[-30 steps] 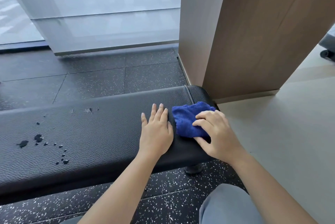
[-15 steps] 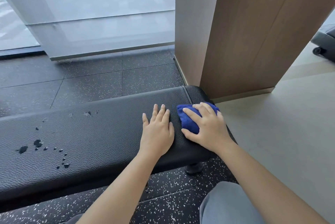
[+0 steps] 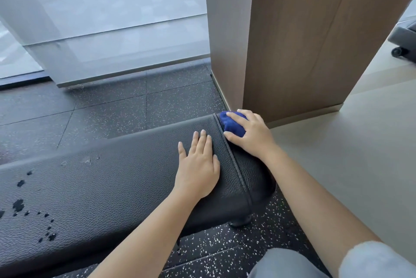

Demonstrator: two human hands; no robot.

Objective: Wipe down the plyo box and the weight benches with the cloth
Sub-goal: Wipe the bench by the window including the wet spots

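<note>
Your cloth (image 3: pixel 233 125) is deep blue. Weight bench (image 3: pixel 112 187): black, pebbled leather grain w/ darker blotches (image 3: pixel 19 204) twd its left end. Rubber floor tiles (image 3: pixel 157 102): black w/ white flecks. Pillar (image 3: pixel 315 41): brown wood grain, grey side face. Smooth floor (image 3: pixel 360 154): pale grey-beige. Your trousers (image 3: pixel 281 264): grey.

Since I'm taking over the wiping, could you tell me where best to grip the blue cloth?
Grip the blue cloth by its bunched hump, from above at the weight bench's right end, as the right hand does: it lies wadded at the far corner, easy to cup.
</note>
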